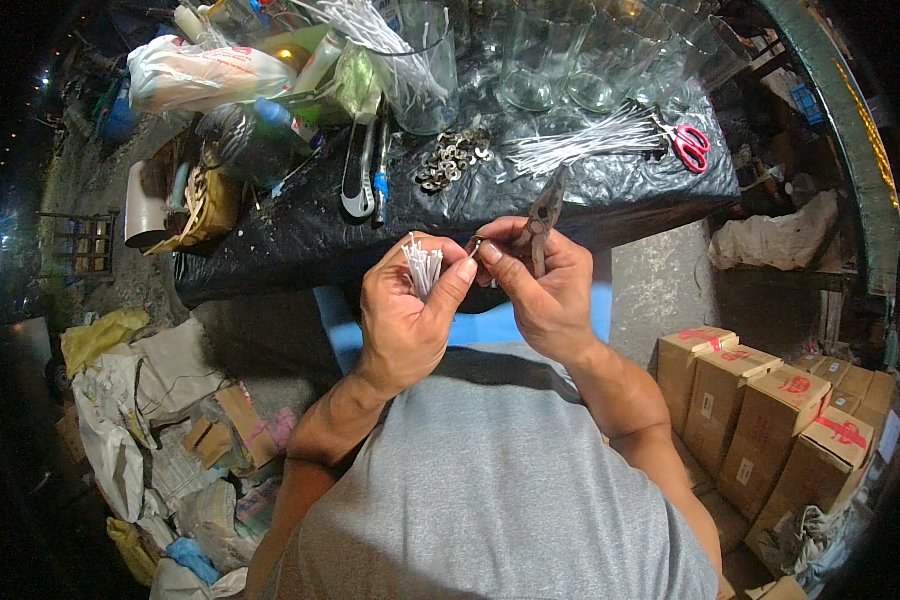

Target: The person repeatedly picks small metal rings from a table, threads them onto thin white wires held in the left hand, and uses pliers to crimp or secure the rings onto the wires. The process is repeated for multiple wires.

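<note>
My left hand [402,325] is closed around a bundle of thin white wick-like strands [423,266], their ends sticking up past the fingers. Its thumb and fingertips meet those of my right hand [553,300] at a tiny metal piece [476,243], mostly covered by the fingers. A pair of worn pliers [542,220] rests in my right hand, jaws pointing up and away. Just beyond my hands, a heap of small metal pieces [452,160] lies on the black-covered table [310,235]. More white strands [585,142] lie to its right, beside red-handled scissors [690,148].
Clear glass cylinders [535,60] stand at the back, and another glass [425,90] holds white strands. A wrench-like tool [358,175] lies to the left. Cardboard boxes [775,420] line the floor at right; sacks and scraps [170,400] are heaped at left.
</note>
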Demonstrator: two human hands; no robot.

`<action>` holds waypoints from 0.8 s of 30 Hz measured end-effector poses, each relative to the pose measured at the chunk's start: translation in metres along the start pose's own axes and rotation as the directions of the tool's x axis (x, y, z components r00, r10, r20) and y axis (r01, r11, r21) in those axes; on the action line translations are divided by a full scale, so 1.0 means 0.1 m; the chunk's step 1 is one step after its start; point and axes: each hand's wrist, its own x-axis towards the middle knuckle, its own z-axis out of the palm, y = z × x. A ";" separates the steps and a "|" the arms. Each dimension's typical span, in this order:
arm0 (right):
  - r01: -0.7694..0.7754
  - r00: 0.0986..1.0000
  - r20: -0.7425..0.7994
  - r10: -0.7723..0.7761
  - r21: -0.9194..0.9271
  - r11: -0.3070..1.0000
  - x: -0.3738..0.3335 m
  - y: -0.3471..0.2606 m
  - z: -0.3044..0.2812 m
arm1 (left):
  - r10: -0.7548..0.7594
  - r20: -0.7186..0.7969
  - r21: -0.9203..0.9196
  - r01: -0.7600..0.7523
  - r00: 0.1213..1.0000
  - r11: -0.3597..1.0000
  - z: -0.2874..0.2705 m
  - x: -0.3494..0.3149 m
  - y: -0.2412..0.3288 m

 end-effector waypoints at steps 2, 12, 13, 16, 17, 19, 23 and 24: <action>0.001 1.000 0.004 -0.001 0.003 1.000 0.00 0.00 0.00 | -0.001 0.003 0.016 0.001 1.000 1.000 0.00 0.00 0.00; 0.581 0.813 0.280 -0.510 -0.422 0.696 0.13 0.13 -0.14 | -0.104 0.001 -0.028 0.104 0.995 0.994 -0.05 -0.01 -0.03; 0.557 0.830 0.274 -0.486 -0.468 0.687 0.13 0.10 -0.14 | -0.110 0.000 -0.056 0.110 0.994 0.992 -0.05 -0.01 -0.04; 0.411 0.908 0.192 -0.373 -0.583 0.701 0.10 -0.06 -0.14 | -0.202 -0.018 -0.135 0.198 0.979 0.971 -0.07 -0.01 -0.01; 0.309 0.946 0.120 -0.300 -0.605 0.733 0.03 -0.11 -0.18 | -0.192 -0.004 -0.165 0.189 0.981 0.968 -0.09 -0.01 -0.02; 0.178 0.981 0.066 -0.183 -0.686 0.705 -0.03 -0.22 -0.26 | -0.171 0.026 -0.224 0.173 0.985 0.959 -0.13 0.01 -0.04; 0.218 0.976 0.205 -0.077 -0.872 0.438 -0.09 -0.38 -0.35 | -0.148 0.039 -0.392 0.151 0.988 0.907 -0.12 0.01 -0.08; 0.292 0.956 0.269 -0.114 -0.865 0.407 -0.10 -0.36 -0.37 | -0.143 0.042 -0.393 0.148 0.989 0.907 -0.11 0.02 -0.08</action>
